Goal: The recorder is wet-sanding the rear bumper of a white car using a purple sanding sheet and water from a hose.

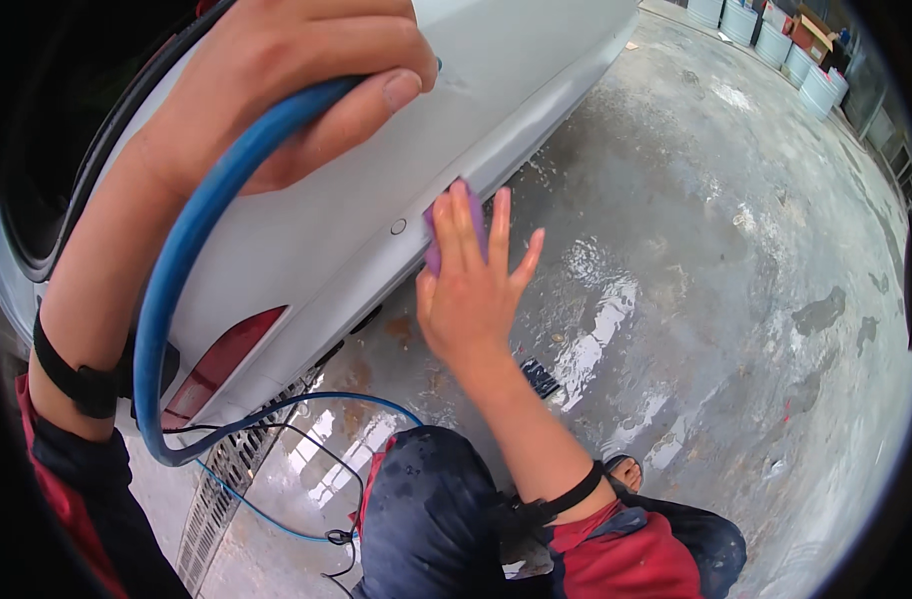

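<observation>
My left hand [321,85] is closed around a blue hose [176,270], up beside the white car body [326,230]. The hose loops down past my forearm; its end is mostly hidden by my fingers. Lower down, my right hand [471,285] presses a purple sponge [479,218] against the lower edge of the car's bumper. Some of its fingers lie over the sponge, while others stick out beyond the edge. A small round cap [398,227] sits on the bumper left of the sponge, and a red reflector or lamp [226,361] shows nearer to me.
Wet concrete floor [695,299] with puddles spreads right of the car. A slotted drain grate [216,509] runs at lower left, crossed by thin cables [348,479] and more hose. Several pale drums [772,45] and a cardboard box [811,37] stand at far right. My bent knee [426,509] is below.
</observation>
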